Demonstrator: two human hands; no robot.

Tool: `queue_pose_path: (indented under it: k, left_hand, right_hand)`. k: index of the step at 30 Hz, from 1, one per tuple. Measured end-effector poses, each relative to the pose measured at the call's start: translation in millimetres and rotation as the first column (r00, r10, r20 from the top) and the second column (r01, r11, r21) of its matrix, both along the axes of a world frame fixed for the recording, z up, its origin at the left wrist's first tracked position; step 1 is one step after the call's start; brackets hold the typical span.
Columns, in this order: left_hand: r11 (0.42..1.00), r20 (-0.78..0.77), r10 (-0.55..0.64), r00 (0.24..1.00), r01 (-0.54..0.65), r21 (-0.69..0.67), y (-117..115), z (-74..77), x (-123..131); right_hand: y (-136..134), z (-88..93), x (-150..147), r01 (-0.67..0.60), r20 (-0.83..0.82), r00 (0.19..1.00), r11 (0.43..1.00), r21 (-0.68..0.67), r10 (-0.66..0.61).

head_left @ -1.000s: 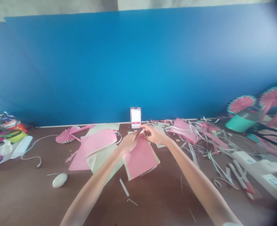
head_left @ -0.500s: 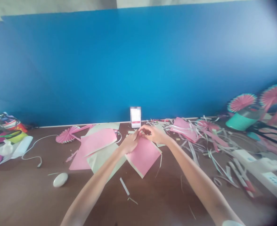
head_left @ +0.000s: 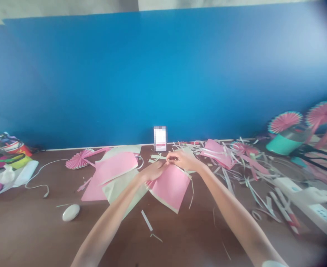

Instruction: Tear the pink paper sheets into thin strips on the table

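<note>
At a brown table [head_left: 119, 244], we work a piece of pink paper [head_left: 176, 187], its pale edge turned toward us, just in front of an upright phone [head_left: 160, 139]. Our left hand [head_left: 154, 171] is clamped on the paper's upper left side, where small folds show beneath the fingers. Our right hand [head_left: 182, 160] pinches the top edge with thumb and fingers curled together, its fingertips close beside those of the left. To our left lie loose sheets [head_left: 119, 167] in pink and pale green, a pleated fan [head_left: 78, 159] and a white oval object [head_left: 71, 212]. To our right, thin paper strips [head_left: 228, 181] spread toward a white power strip [head_left: 322, 213] and a teal container [head_left: 283, 144]. A blue panel [head_left: 166, 74] stands behind.
</note>
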State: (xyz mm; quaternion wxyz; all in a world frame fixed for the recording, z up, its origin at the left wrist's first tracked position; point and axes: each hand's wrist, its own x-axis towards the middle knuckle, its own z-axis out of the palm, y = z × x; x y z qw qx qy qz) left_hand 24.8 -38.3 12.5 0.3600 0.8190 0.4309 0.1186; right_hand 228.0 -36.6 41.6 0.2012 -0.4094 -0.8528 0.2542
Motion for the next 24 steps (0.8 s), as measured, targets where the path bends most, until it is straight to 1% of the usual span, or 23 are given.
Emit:
queue_pose_path:
  k: [4,10,14,17,21,24]
  left_hand:
    - [0.998,0.021,-0.021,1.0,0.02,0.061,2.5,2.1,1.1]
    - [0.985,0.014,-0.036,0.999,0.033,0.168,6.7,-3.4,1.2]
    - [0.978,0.012,-0.05,0.999,0.047,0.202,5.8,-4.8,1.7]
    - [0.973,-0.018,-0.068,0.998,0.07,0.221,4.9,-3.8,1.9]
    - [0.971,-0.066,-0.108,0.992,0.119,0.206,4.8,-2.3,1.0]
    - [0.974,-0.085,-0.105,0.991,0.12,0.195,4.9,-2.0,-0.4]
  right_hand:
    - [2.8,-1.9,3.5,0.03,0.042,0.999,0.998,0.062,-0.033]
    - [5.3,-5.6,4.5,0.028,0.059,0.998,0.997,0.077,-0.032]
    - [5.1,-6.8,3.6,0.01,0.072,0.997,0.999,0.035,-0.013]
    - [4.3,-7.5,4.4,-0.012,0.118,0.993,1.0,-0.005,0.012]
    - [4.0,-7.6,6.6,-0.025,0.186,0.982,0.999,-0.03,0.03]
    - [3.8,-6.6,7.7,-0.022,0.205,0.978,0.999,-0.048,0.032]
